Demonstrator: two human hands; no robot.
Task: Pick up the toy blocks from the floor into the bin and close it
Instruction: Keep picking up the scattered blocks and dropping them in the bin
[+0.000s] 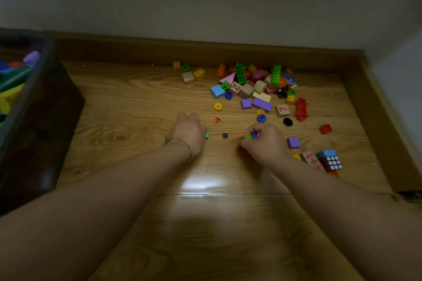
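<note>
while small pieces (pixel 251 137) are gripped in the right hand (pixel 266 142), a teal block (pixel 206 134) is pinched in the left hand (pixel 190 131). bin (pixel 45 121) is set at the left edge of the floor (pixel 137 121).

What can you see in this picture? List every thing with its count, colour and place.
bin: one, dark, far left, coloured blocks inside
block pile: one heap, mixed colours, far floor, right of centre
wheels: four, two yellow and two blue, in front of the pile
number blocks: two, pale wood with red marks, one by the pile, one beside the puzzle cube
puzzle cube: one, multicoloured, near right
floor: wood, brown
left hand: on the floor, bracelet at the wrist, green piece at its thumb side
right hand: grips small pieces, green, blue and purple
</note>
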